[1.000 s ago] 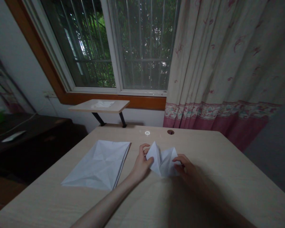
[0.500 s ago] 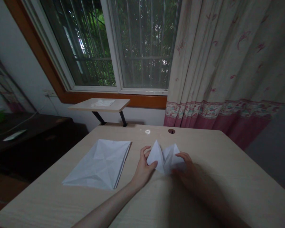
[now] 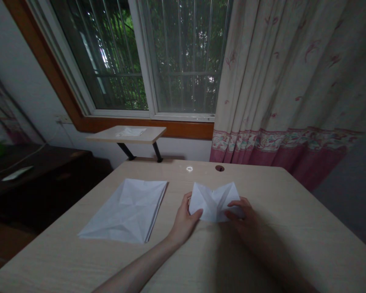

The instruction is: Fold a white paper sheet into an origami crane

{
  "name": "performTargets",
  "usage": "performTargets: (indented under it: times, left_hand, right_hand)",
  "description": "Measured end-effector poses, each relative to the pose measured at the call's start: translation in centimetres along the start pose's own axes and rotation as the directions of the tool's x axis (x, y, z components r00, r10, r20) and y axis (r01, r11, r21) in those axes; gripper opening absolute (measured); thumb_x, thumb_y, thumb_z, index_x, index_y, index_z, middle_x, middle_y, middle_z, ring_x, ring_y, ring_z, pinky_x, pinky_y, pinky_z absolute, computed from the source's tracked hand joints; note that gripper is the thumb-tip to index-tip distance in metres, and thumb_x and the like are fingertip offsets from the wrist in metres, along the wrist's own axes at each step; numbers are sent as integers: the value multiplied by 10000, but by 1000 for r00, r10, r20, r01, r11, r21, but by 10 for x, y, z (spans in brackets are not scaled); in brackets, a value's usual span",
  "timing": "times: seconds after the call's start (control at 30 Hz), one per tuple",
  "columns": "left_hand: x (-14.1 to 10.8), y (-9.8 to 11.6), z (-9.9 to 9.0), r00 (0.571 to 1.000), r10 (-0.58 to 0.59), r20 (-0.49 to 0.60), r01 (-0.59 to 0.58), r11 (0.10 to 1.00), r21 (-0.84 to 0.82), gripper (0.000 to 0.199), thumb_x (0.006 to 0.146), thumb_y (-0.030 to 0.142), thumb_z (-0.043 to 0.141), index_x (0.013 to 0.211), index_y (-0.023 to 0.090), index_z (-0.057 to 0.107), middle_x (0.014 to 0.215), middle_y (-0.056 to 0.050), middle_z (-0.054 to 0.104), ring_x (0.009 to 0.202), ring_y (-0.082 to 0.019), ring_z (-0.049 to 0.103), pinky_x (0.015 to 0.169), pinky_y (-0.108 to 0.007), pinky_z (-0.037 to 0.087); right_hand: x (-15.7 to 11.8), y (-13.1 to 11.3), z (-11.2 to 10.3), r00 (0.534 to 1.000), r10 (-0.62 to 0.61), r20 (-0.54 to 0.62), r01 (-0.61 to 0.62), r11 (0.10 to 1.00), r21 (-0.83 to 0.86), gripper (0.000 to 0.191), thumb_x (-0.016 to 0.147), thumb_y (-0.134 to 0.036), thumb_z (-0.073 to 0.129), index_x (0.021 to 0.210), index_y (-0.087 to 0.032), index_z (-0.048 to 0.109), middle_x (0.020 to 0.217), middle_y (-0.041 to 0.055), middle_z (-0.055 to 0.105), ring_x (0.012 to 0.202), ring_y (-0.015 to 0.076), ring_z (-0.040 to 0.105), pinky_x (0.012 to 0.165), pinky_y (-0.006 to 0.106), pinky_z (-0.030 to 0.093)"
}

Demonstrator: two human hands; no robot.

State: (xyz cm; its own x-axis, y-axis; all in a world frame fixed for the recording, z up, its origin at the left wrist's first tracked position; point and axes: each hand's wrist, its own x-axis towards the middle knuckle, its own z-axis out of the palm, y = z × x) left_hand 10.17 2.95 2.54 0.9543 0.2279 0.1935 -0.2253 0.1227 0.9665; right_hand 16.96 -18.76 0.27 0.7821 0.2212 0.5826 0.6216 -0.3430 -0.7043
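Between my two hands is a folded piece of white paper (image 3: 215, 203), its top edge showing two raised corners with a dip between them. My left hand (image 3: 185, 215) grips its left side, thumb on the front and fingers behind. On the right side, my right hand (image 3: 242, 213) pinches the paper with thumb and forefinger; the other fingers are partly hidden in shadow. To the left lies a stack of creased white paper sheets (image 3: 129, 211), apart from both hands.
The pale wooden desk (image 3: 177, 260) has a round cable hole (image 3: 220, 168) near its back edge. A small raised shelf (image 3: 110, 136) at the back left bears crumpled white paper (image 3: 131, 132). A patterned curtain (image 3: 277, 101) hangs behind the desk at right.
The folded paper has opened out wider and flatter, its two peaks now farther apart. My right hand has shifted slightly right and up with its side; my left hand has barely moved.
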Motion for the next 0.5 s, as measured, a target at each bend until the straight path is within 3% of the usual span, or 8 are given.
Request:
performTargets:
  times: [0.17, 0.3, 0.5]
  left_hand:
    - [0, -2, -3, 999, 47, 13, -48, 994, 100, 509, 756, 250, 702, 1220, 175, 509, 1170, -90, 651, 1085, -259, 611, 961, -364, 460]
    - [-1, 1, -5, 996, 70, 46, -75, 990, 118, 465, 822, 320, 662, 1244, 170, 538, 1211, -88, 638, 1118, -265, 592, 990, -366, 442]
    - [-9, 10, -2, 986, 67, 150, -82, 992, 99, 467, 869, 340, 631, 1301, 198, 525, 1311, -87, 593, 1199, -266, 541, 1004, -344, 422]
  right_hand:
    - [-2, -15, -4, 998, 60, 32, -62, 997, 54, 277, 868, -374, 592, 1133, -292, 598, 1167, 68, 623, 1048, 271, 614, 864, 434, 547]
    - [-6, -24, -6, 986, 143, 84, -150, 985, 84, 433, 917, -389, 538, 1338, -311, 472, 1287, 94, 602, 1122, 302, 606, 891, 483, 540]
    - [-10, -29, -4, 994, 78, 82, -86, 992, 96, 498, 933, -360, 530, 1414, -309, 412, 1436, 91, 503, 1314, 311, 475, 1067, 546, 421]
